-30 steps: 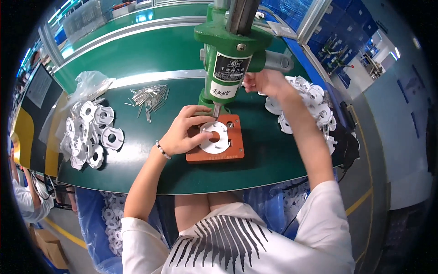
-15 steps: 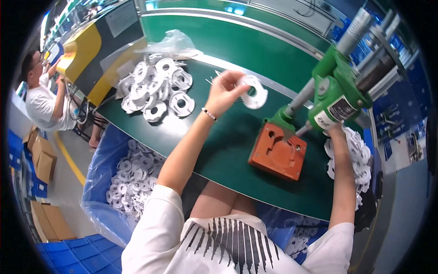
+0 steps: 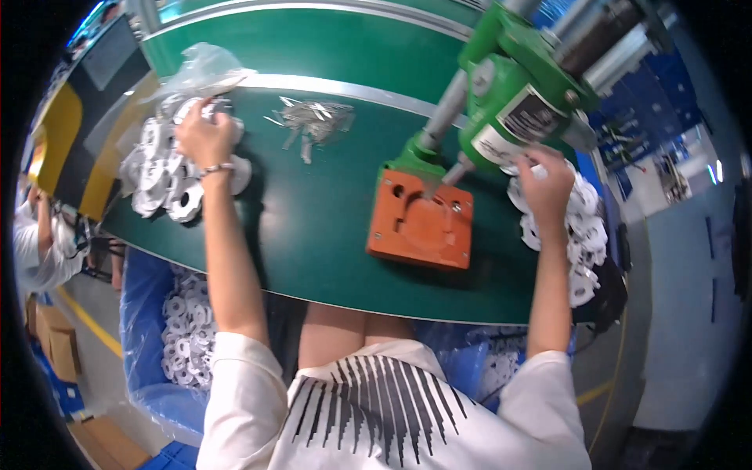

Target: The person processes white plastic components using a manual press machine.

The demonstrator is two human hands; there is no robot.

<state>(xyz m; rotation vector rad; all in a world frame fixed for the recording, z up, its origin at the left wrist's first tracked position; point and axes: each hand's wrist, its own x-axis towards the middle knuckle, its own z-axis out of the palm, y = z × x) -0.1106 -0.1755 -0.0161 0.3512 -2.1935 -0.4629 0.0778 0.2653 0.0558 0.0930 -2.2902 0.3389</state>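
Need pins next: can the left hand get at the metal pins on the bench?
Probably yes. The left hand rests on the white rings, and the pins lie loose just to its right, with bare bench between.

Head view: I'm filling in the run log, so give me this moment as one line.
left hand on left pile of white rings | right hand on right pile | orange block bare under green press
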